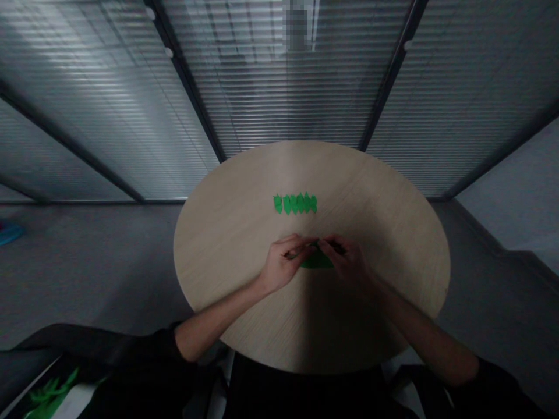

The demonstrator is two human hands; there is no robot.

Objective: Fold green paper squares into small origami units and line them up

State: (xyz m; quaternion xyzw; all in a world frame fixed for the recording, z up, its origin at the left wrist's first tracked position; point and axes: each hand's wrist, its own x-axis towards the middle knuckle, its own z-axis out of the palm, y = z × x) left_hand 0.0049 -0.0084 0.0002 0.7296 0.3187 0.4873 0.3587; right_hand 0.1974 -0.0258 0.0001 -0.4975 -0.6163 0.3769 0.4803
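Over the middle of a round wooden table (227, 233), my left hand (283, 265) and my right hand (348, 259) meet with their fingertips pinched together. Something small and dark is between the fingertips, too dim to name. Just below and behind the fingers lies a flat green piece (318, 260), partly covered by both hands. Whether the fingers touch it, I cannot tell. Beyond my hands, several green leaf-shaped pieces (300, 203) lie side by side in a short row on the tabletop.
Glass partitions with blinds (297, 99) stand behind the table's far edge. At the lower left, a green plant-like thing (55, 393) shows beside a white object (74, 401). A blue object (9, 233) lies on the grey floor at far left. The light is dim.
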